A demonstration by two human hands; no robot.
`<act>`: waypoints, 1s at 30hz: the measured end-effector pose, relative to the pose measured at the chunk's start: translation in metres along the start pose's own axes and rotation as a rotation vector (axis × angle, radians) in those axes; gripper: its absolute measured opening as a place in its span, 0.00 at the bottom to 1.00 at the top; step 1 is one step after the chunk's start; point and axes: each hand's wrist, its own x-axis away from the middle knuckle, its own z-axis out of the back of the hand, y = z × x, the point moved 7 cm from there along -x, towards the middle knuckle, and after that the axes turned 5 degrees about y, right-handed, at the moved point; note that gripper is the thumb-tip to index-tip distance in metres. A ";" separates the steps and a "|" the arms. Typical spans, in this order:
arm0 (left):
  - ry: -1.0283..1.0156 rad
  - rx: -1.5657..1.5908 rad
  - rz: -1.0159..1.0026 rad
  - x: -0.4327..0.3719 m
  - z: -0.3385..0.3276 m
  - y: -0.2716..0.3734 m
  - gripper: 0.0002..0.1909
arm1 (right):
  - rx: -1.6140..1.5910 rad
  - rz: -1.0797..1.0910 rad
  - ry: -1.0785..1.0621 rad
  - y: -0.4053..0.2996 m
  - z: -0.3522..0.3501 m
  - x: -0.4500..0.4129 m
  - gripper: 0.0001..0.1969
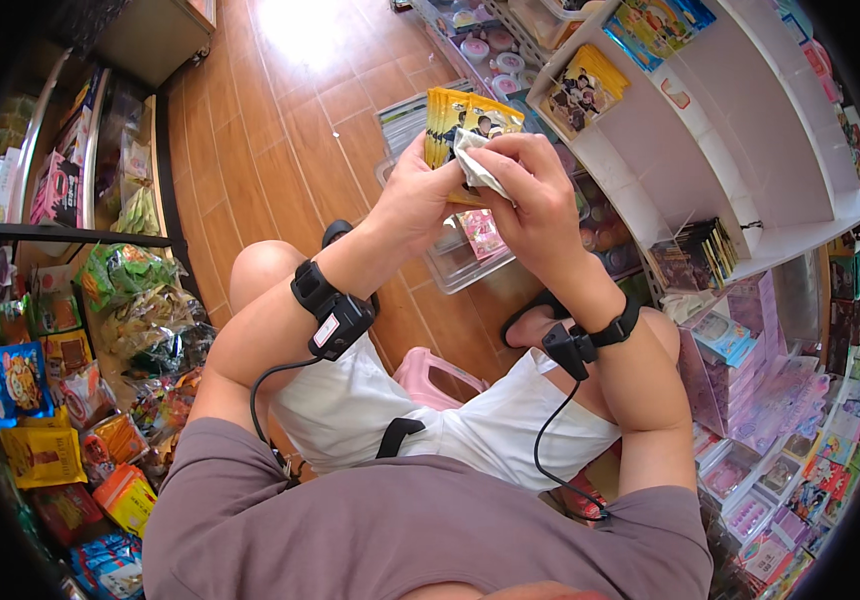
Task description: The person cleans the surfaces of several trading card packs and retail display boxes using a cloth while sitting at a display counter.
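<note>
Several yellow foil packets (446, 112) with printed figures are fanned out in my left hand (418, 193). The thumb lies across their front. My right hand (531, 191) pinches a crumpled white cloth or tissue (472, 161) and presses it against the face of the front packet. The fingers and the cloth hide the lower part of the packets. Beneath my hands, a clear plastic tray (451, 279) rests on the floor with a pink printed packet (481, 234) in it.
To the right stands a white shelf unit (707, 142), holding another stack of yellow packets (587, 84) and a row of dark packets (692, 255). Bagged snacks (129, 277) crowd the left shelves. A pink stool (430, 371) shows between my legs, on the wood-look tiled floor (272, 142).
</note>
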 end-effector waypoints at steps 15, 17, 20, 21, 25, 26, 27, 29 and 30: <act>-0.088 -0.099 0.021 0.005 -0.011 -0.002 0.25 | 0.211 -0.124 0.143 0.032 0.021 -0.008 0.15; -0.082 -0.107 0.045 0.006 -0.011 -0.004 0.25 | 0.163 -0.268 0.143 0.049 0.027 -0.008 0.11; -0.091 -0.093 0.076 0.008 -0.014 -0.006 0.25 | 0.104 -0.359 0.211 0.075 0.039 -0.003 0.08; -0.108 -0.069 0.084 0.008 -0.016 -0.006 0.25 | 0.091 -0.419 0.258 0.081 0.045 -0.002 0.07; -0.100 -0.036 0.093 0.007 -0.015 -0.007 0.22 | 0.174 -0.360 0.372 0.065 0.063 -0.009 0.08; -0.091 -0.006 0.114 0.007 -0.014 -0.008 0.21 | 0.197 -0.294 0.362 0.059 0.062 -0.011 0.09; -0.083 0.025 0.136 0.006 -0.013 -0.009 0.19 | 0.193 -0.295 0.360 0.053 0.060 -0.009 0.09; -0.074 0.029 0.140 0.003 -0.011 -0.013 0.18 | 0.142 -0.288 0.204 0.037 0.042 -0.008 0.09; -0.070 0.098 0.155 0.001 -0.010 -0.014 0.18 | 0.152 -0.259 0.166 0.031 0.034 -0.005 0.11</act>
